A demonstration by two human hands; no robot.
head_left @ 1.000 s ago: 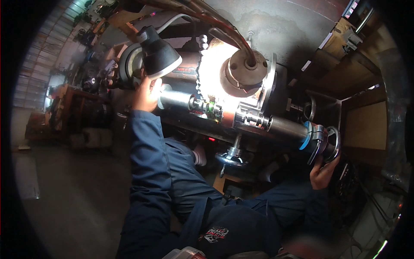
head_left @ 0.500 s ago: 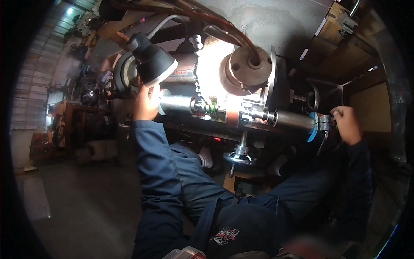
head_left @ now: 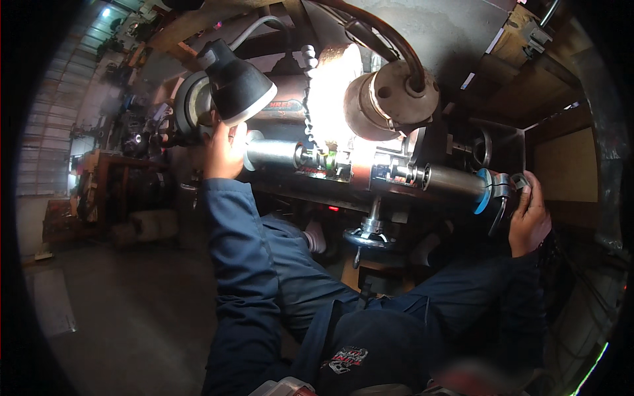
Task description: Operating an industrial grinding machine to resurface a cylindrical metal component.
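Observation:
My left hand (head_left: 224, 148) has its fingers curled under the black lamp head (head_left: 236, 86), beside the left steel cylinder (head_left: 271, 153); what they grip is hidden. My right hand (head_left: 528, 218) grips the metal handwheel (head_left: 520, 183) at the machine's right end, next to the clamp (head_left: 502, 188) and blue collar (head_left: 482, 191). Between my hands, a brightly lit shaft assembly with the right steel cylinder (head_left: 456, 183) runs across the machine, below a round housing (head_left: 391, 102) with hoses. A second handwheel (head_left: 370, 239) stands at the front.
A wooden panel (head_left: 564, 165) borders the machine on the right. Cluttered wooden shelving (head_left: 109, 191) with machine parts is at the left. My legs (head_left: 304, 264) are below the machine, over a grey floor (head_left: 132, 297). A flexible grey arm (head_left: 257, 26) stands behind the lamp.
My right hand rose from low on the right handwheel to its top half a second ago, then moved slightly down, gripping it. My left hand stayed under the lamp. The view shifted slightly.

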